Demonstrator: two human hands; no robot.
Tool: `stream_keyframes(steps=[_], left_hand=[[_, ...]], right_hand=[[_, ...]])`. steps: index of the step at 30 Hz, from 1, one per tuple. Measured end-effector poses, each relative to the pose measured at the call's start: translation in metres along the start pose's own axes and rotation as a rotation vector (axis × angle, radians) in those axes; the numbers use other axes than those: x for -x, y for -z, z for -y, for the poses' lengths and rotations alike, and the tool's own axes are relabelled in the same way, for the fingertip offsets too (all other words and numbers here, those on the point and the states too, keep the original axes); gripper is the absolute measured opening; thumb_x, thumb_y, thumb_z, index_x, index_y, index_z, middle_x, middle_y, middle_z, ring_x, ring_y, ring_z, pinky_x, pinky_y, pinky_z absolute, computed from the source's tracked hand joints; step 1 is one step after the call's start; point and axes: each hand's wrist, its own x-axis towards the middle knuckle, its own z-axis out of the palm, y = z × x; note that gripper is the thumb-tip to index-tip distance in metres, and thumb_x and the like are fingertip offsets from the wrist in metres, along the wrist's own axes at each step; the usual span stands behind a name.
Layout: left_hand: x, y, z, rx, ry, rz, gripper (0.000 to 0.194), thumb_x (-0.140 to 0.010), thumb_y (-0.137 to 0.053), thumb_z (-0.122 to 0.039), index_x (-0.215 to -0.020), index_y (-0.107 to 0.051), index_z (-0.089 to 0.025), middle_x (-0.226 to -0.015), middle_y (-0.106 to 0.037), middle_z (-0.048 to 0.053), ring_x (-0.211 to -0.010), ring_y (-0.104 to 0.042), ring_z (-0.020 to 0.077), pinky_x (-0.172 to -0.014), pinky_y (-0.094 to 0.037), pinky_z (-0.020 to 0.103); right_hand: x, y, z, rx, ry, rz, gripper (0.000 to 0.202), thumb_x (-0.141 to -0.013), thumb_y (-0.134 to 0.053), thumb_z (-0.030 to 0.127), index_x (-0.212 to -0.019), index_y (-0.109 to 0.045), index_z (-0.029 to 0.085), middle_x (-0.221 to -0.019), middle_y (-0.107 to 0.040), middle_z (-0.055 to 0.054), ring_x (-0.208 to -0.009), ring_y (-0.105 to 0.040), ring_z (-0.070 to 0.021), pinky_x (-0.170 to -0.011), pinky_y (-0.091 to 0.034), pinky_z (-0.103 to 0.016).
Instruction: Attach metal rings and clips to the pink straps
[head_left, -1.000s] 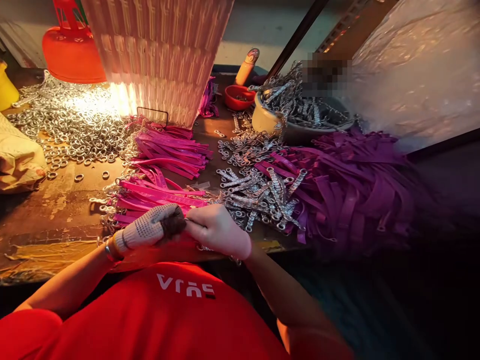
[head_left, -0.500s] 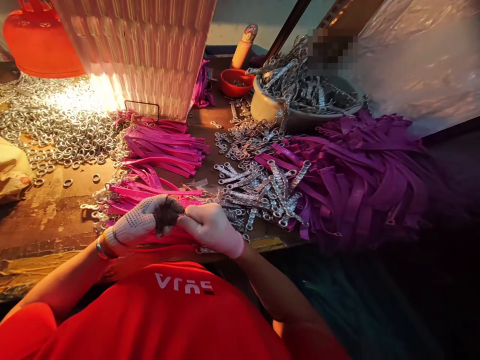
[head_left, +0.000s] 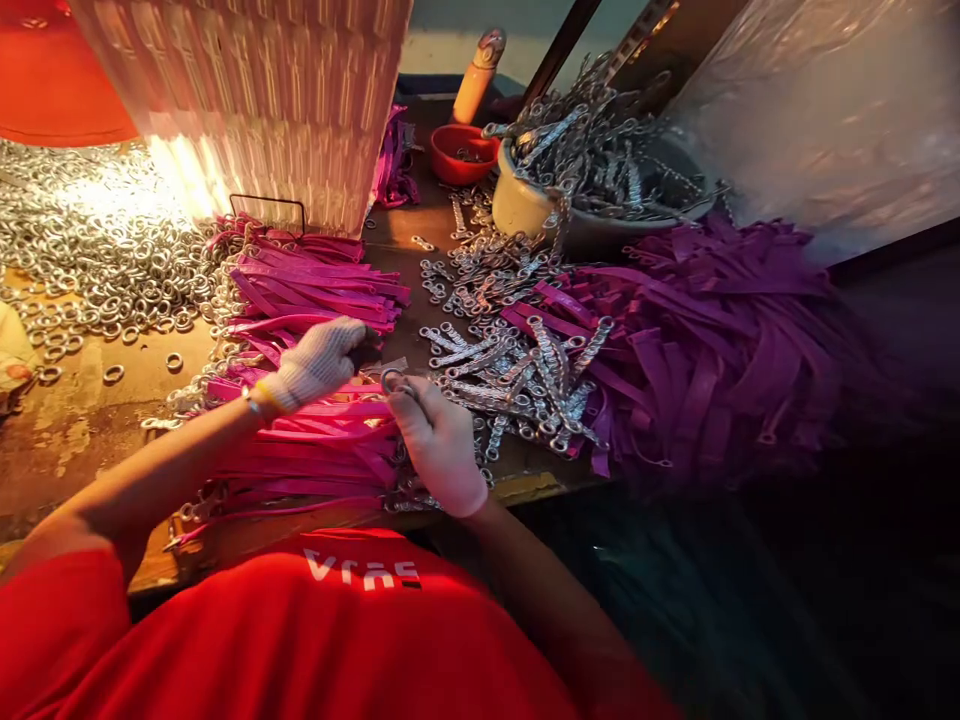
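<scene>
My left hand, in a white glove with dark fingertips, is over the pink straps; its fingertips are too dark to tell whether they hold anything. To its right, my right hand, also gloved in white, pinches a metal ring between thumb and fingers. The two hands are apart. More pink straps lie below and between them. Right of my right hand is a heap of braided silver pieces with ring ends.
Many loose metal rings cover the left of the table. Behind stand a ribbed translucent panel, a red bowl and a tub heaped with metal pieces. Purple straps are piled at right.
My hands were together and have moved apart. The left has gone up over the straps. A ring now shows in my right fingers. The view has shifted slightly.
</scene>
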Motion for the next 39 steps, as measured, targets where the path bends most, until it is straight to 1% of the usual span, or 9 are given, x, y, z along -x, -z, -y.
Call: stream_keyframes(steps=[4, 8, 12, 15, 21, 26, 33, 36, 39], left_hand=[[-0.061, -0.006, 0.03, -0.314, 0.006, 0.015, 0.016, -0.078, -0.06, -0.003, -0.09, -0.069, -0.007, -0.104, -0.065, 0.009, -0.1, -0.064, 0.0218, -0.075, -0.044, 0.023], [-0.072, -0.011, 0.038, -0.388, 0.037, 0.037, 0.019, -0.069, -0.066, 0.004, -0.077, -0.068, -0.013, -0.093, -0.066, 0.011, -0.094, -0.065, 0.0259, -0.077, -0.045, 0.028], [-0.04, 0.009, 0.019, -0.201, 0.112, 0.025, 0.004, -0.08, -0.065, -0.011, -0.08, -0.066, -0.016, -0.073, -0.064, 0.006, -0.062, -0.062, 0.0172, -0.058, -0.043, 0.025], [-0.002, 0.027, -0.002, 0.085, 0.218, 0.085, 0.019, -0.092, -0.057, -0.031, -0.083, -0.064, -0.015, -0.053, -0.057, 0.001, -0.038, -0.048, 0.0114, -0.042, -0.033, 0.022], [0.061, 0.023, -0.028, 0.354, 0.328, 0.037, 0.034, -0.093, -0.057, -0.044, -0.073, -0.055, -0.017, -0.044, -0.045, -0.003, -0.036, -0.037, 0.0074, -0.037, -0.026, 0.02], [0.082, 0.001, -0.022, 0.294, 0.307, 0.071, 0.031, -0.096, -0.047, -0.036, -0.07, -0.049, -0.019, -0.046, -0.046, -0.003, -0.037, -0.039, 0.0088, -0.038, -0.028, 0.021], [0.097, -0.019, -0.009, -0.317, 0.102, 0.045, 0.007, -0.081, -0.058, -0.02, -0.085, -0.064, -0.018, -0.076, -0.065, 0.004, -0.068, -0.06, 0.0185, -0.063, -0.045, 0.028], [0.105, -0.019, -0.002, -0.073, 0.051, 0.099, 0.012, -0.088, -0.054, -0.024, -0.087, -0.064, -0.017, -0.079, -0.067, 0.003, -0.071, -0.06, 0.0164, -0.065, -0.046, 0.026], [0.115, -0.018, 0.003, 0.128, 0.076, 0.023, 0.028, -0.094, -0.051, -0.037, -0.082, -0.064, -0.015, -0.069, -0.061, 0.0, -0.062, -0.053, 0.0125, -0.059, -0.042, 0.024]], right_hand=[[-0.009, 0.006, -0.001, -0.08, -0.039, -0.024, 0.038, -0.102, -0.044, 0.045, -0.122, -0.064, 0.02, -0.107, -0.073, -0.007, -0.096, -0.066, -0.0197, -0.086, -0.05, -0.029], [-0.015, 0.017, -0.006, -0.111, -0.069, 0.019, 0.03, -0.102, -0.046, 0.039, -0.114, -0.066, 0.02, -0.102, -0.072, -0.005, -0.095, -0.066, -0.0188, -0.088, -0.05, -0.029], [-0.026, 0.022, -0.01, -0.088, 0.005, 0.02, 0.025, -0.1, -0.05, 0.032, -0.114, -0.066, 0.02, -0.109, -0.072, -0.005, -0.1, -0.065, -0.0186, -0.091, -0.049, -0.029], [-0.034, 0.013, -0.007, -0.003, 0.083, 0.056, 0.03, -0.101, -0.047, 0.031, -0.122, -0.064, 0.02, -0.114, -0.073, -0.006, -0.103, -0.066, -0.0195, -0.094, -0.048, -0.029], [-0.03, -0.012, 0.011, 0.468, 0.245, 0.175, 0.034, -0.102, -0.042, 0.027, -0.125, -0.064, 0.017, -0.105, -0.075, -0.01, -0.095, -0.069, -0.0216, -0.082, -0.046, -0.028], [-0.012, -0.014, 0.016, 0.787, 0.361, 0.227, 0.035, -0.1, -0.041, 0.021, -0.125, -0.064, 0.015, -0.094, -0.073, -0.01, -0.077, -0.066, -0.0198, -0.065, -0.039, -0.028], [0.006, -0.011, 0.008, 0.836, 0.393, 0.231, 0.031, -0.1, -0.043, 0.022, -0.116, -0.068, 0.014, -0.084, -0.073, -0.009, -0.072, -0.064, -0.0193, -0.063, -0.038, -0.029], [0.01, -0.007, 0.015, 0.698, 0.355, 0.204, 0.03, -0.102, -0.043, 0.023, -0.12, -0.065, 0.015, -0.099, -0.076, -0.01, -0.085, -0.069, -0.0201, -0.072, -0.044, -0.028], [0.011, -0.002, 0.028, 0.627, 0.287, 0.322, 0.043, -0.098, -0.052, 0.027, -0.139, -0.052, 0.017, -0.114, -0.075, -0.009, -0.097, -0.07, -0.0213, -0.079, -0.046, -0.028]])
